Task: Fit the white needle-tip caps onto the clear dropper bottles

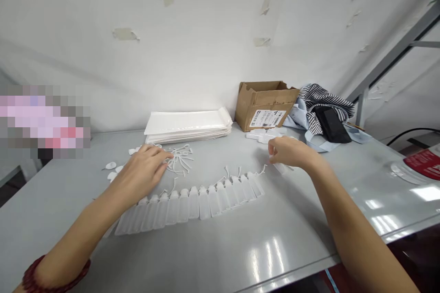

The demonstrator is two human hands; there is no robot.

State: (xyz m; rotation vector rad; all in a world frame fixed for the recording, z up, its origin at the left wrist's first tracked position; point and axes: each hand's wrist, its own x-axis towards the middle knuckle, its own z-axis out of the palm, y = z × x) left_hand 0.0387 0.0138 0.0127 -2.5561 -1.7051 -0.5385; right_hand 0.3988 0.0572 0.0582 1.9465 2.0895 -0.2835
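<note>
The right hand pinched a tube, its long axis slanting frontward, just right of the tube row. The left hand was at the strings; whether its grip held any, one could not tell.

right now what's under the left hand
White strings fan out beyond the left hand, and small white pieces show on its other side. Whatever lies directly beneath the palm is covered, so I can't tell what is there.

Left grip outstretched, right grip curled
</note>
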